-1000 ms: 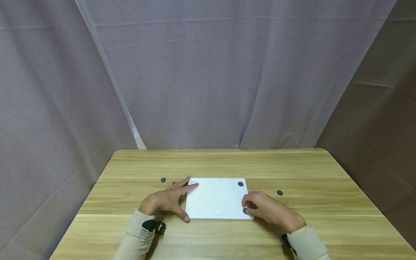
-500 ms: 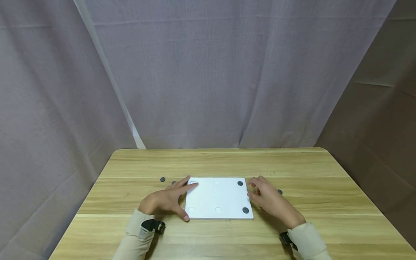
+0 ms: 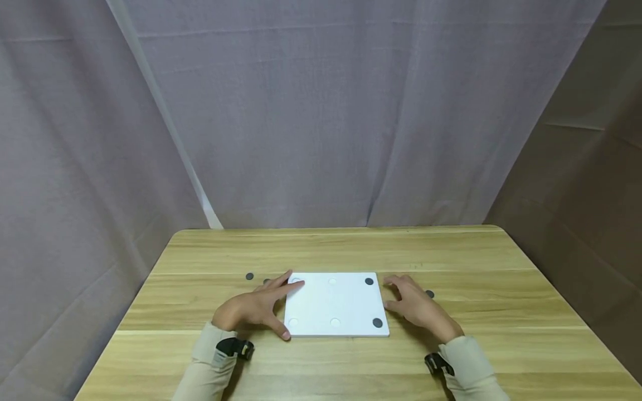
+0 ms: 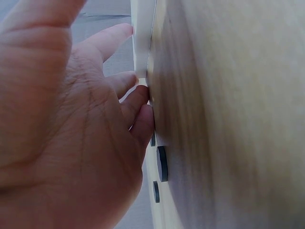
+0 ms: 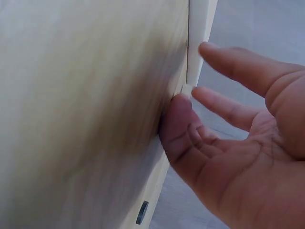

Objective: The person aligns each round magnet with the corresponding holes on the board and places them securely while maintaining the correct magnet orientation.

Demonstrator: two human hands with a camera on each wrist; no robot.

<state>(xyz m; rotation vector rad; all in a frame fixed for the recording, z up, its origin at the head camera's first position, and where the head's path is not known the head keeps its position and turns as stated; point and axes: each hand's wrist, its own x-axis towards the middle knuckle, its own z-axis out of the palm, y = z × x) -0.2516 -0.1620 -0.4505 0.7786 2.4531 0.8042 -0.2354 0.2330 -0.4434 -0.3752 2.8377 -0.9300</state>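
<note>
A flat white board (image 3: 321,306) with shallow round recesses lies on the table. Two dark discs sit in its right-hand recesses, an upper disc (image 3: 369,281) and a lower disc (image 3: 377,322). My left hand (image 3: 258,309) rests on the board's left edge, fingers spread, with the thumb at the lower left corner and a fingertip over the upper left recess. Beside the right edge is my right hand (image 3: 416,306), its fingers loosely bent and nothing between them. In the right wrist view the thumb is near the board's edge (image 5: 194,47).
One loose disc (image 3: 249,276) lies left of the board; another disc (image 3: 267,282) is partly hidden by the left hand. Behind the right hand lies a further disc (image 3: 429,293). Grey curtains (image 3: 321,122) hang beyond the wooden table (image 3: 321,367).
My right hand has let go of the lower right disc, which stays in its recess, and has moved off the board to the right. My left hand keeps its place.
</note>
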